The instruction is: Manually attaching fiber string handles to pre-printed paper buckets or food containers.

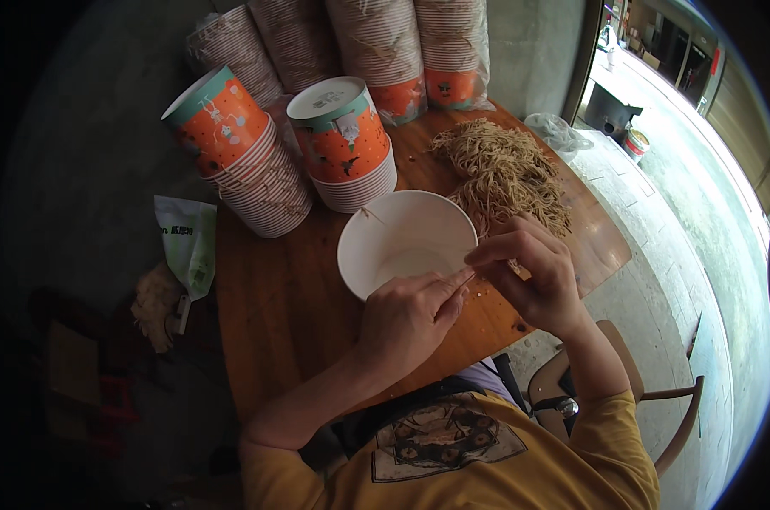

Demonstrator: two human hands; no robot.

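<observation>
Person sits at a wooden table (283,297), both hands over the near edge by a white paper bowl (406,242). Left hand (406,316) rests at the bowl's near rim, fingers curled, thumb & forefinger pinched shut on a thin noodle strand (463,279) that runs toward the other hand. Right hand (534,272) sits just right of the bowl, fingertips closed on the same strand end; the two hands nearly touch at the pinch. Bowl stands upright on the table, open side up, looks empty inside apart from one thin strand (370,214) lying across its far-left rim.

Pile of dry brown noodles (504,170) lies on the table just behind the right hand, touching the bowl's far-right side. Behind the bowl, 2 stacks of orange paper cups: one upside-down stack (347,144) just beyond the bowl, one tilted stack (236,149) to its left. Further back, sleeved cup stacks in clear plastic (376,51) lean vs the wall. White-green bag (185,242) hangs off the table's left edge. Wooden chair (657,395) at lower right, beside the person in a yellow shirt (487,467)
</observation>
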